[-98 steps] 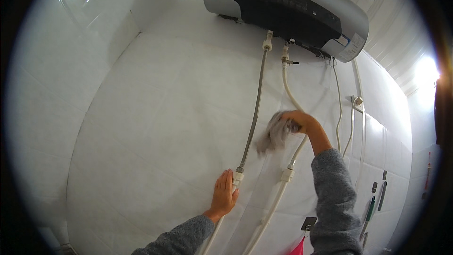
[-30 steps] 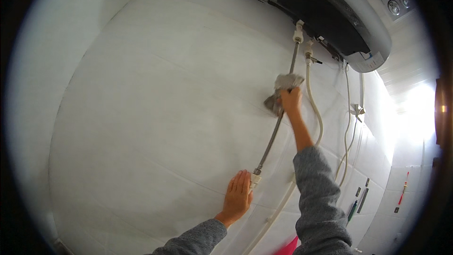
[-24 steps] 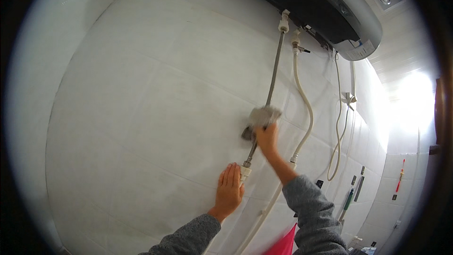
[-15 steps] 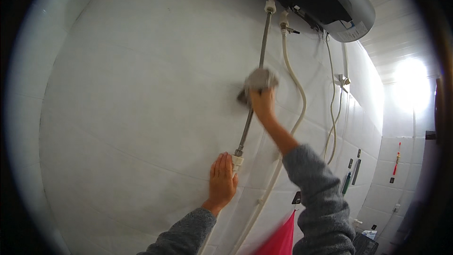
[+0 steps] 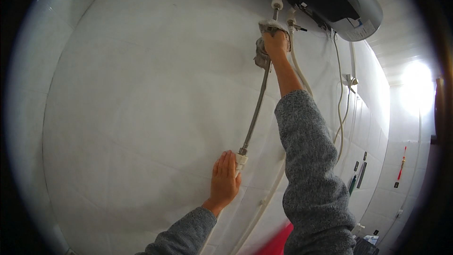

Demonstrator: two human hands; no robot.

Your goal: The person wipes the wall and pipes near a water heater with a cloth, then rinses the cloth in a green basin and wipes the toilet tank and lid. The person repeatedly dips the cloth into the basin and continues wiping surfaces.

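Up near the heater, my right hand (image 5: 277, 43) is closed on a grey rag (image 5: 262, 53) wrapped round the upper part of a metal braided hose (image 5: 258, 101). Part of the rag hangs loose at the left side of the hose. The hose runs from a white upper fitting (image 5: 277, 3) down to a white lower fitting (image 5: 241, 162). My left hand (image 5: 223, 179) lies against the wall beside the lower fitting, its fingers stretched upward and touching or close to it. Its palm is hidden.
A dark and silver water heater (image 5: 351, 7) hangs at the top right. Beside the hose, a cream flexible tube (image 5: 297, 66) with a small valve drops down the tiled wall (image 5: 141, 113). Thin cables (image 5: 340, 108) hang further right. Something pink (image 5: 279, 242) shows at the bottom, partly behind my right sleeve.
My right hand has moved up the hose with the rag, from its middle to near the upper fitting. The left hand stays beside the lower fitting. The view has shifted slightly.
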